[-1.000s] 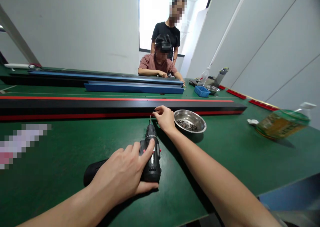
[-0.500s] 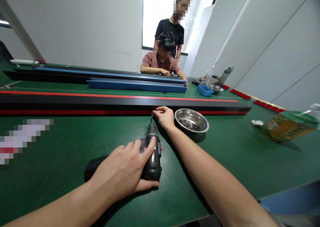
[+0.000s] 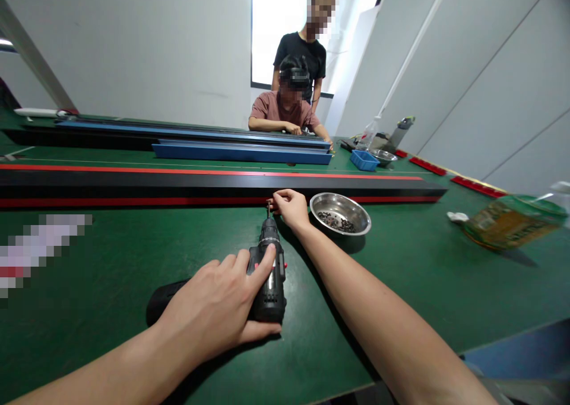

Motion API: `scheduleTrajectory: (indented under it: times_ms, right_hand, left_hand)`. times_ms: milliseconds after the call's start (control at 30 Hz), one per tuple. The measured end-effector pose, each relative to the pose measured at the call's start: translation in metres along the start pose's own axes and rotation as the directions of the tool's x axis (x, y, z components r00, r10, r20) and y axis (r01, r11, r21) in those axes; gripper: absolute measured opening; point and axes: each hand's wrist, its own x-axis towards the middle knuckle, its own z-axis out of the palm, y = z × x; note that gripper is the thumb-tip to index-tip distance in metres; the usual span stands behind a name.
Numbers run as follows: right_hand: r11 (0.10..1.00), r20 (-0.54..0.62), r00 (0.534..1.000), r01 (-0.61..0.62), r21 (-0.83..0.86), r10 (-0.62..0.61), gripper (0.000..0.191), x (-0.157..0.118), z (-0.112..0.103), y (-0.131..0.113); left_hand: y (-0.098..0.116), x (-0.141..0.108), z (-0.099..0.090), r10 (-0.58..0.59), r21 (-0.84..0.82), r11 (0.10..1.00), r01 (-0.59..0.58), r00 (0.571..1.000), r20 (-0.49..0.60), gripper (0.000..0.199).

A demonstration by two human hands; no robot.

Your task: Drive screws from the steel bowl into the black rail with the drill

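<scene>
My left hand (image 3: 218,298) is wrapped around a black cordless drill (image 3: 271,280), which lies on its side with its chuck pointing away from me. At its front, the thin bit (image 3: 268,210) reaches to the fingertips of my right hand (image 3: 290,207). Those fingers are pinched together beside the bit tip, against the near side of a long black bar with red stripes (image 3: 214,182). Whatever they hold is too small to make out. Just right of that hand stands a round metal bowl (image 3: 363,224) with many small dark pieces, apparently screws (image 3: 336,222).
Blue bars (image 3: 240,153) lie beyond the black bar on the green table (image 3: 338,328). A blue basket (image 3: 365,161) stands far right, and a plastic container with a green rim (image 3: 512,224) nearer. Across the table one person sits (image 3: 285,108) and another stands (image 3: 303,57).
The view has shifted very slightly. Both hands keep their hold and their place at the black bar, with the bit still at my right fingertips.
</scene>
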Motion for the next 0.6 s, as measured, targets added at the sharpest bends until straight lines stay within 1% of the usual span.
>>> scheduleTrajectory:
  times_ms: [267, 600]
  right_hand:
    - [0.999, 0.025, 0.999, -0.022, 0.024, 0.021, 0.011, -0.0014, -0.0013, -0.0052]
    - [0.997, 0.039, 0.999, 0.031, -0.075, -0.028, 0.017, -0.0013, -0.0029, -0.0021]
  left_hand:
    - [0.0002, -0.0006, -0.0004, -0.002, -0.002, 1.0, 0.002, 1.0, -0.003, 0.099]
    - [0.0002, 0.0004, -0.0003, -0.002, 0.004, 1.0, 0.003, 1.0, -0.001, 0.098]
